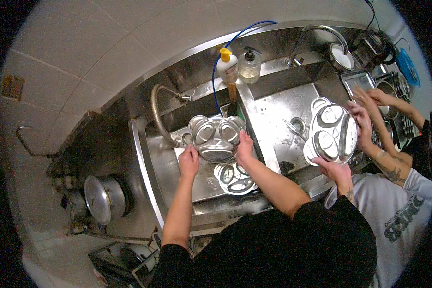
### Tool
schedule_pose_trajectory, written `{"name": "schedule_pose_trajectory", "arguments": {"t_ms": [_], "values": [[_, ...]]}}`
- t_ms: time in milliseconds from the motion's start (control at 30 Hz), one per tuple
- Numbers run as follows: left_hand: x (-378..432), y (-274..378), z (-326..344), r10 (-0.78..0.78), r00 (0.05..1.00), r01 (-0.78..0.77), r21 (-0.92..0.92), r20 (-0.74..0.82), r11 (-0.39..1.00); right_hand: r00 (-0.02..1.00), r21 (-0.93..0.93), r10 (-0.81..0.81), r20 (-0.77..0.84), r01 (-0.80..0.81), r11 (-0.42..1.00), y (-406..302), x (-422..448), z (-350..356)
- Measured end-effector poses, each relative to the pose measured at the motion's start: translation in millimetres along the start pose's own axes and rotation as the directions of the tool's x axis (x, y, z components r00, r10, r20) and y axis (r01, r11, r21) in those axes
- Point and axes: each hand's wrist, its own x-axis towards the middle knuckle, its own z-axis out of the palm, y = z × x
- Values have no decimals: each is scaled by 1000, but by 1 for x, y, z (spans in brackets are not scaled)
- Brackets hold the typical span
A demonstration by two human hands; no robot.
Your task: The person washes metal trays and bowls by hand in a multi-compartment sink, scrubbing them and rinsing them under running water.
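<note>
Between both hands is a shiny metal divided plate [217, 142] with round ears, held over the left sink basin [165, 178]. My left hand [189, 161] pinches its lower left edge, close to the spout of the curved faucet [157, 120]. On the right side, my right hand [244, 147] grips the rim with the thumb on top. A second metal divided plate [236, 177] lies lower in the same basin, partly hidden by my right hand and forearm.
Right of the divider [264, 133], a co-worker holds another metal divided plate [331, 133] over the right basin. Further right are another person's hands. A yellow-topped pump bottle [227, 66] and a clear soap dispenser [250, 66] stand behind. A lidded pot [104, 199] sits left.
</note>
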Motion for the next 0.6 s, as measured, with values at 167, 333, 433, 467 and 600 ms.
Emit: {"name": "schedule_pose_trajectory", "arguments": {"t_ms": [167,333,433,467,600], "values": [[2,-4,-2,-55,998,55,56,-13,997,996,-115,-91,14,92,989,7,3,-2],[-18,-33,11,-633,764,540,-659,122,524,992,-155,-129,-1,127,980,-2,-22,23],[-19,-27,11,-655,743,504,-759,139,411,994,-62,-106,-31,104,993,-6,-26,29],[-19,-27,10,-640,744,529,-755,193,388,982,-226,-186,31,188,956,-4,-28,28],[-11,-24,10,-644,588,704,-701,488,111,805,-630,-449,388,587,508,13,-42,32]]}}
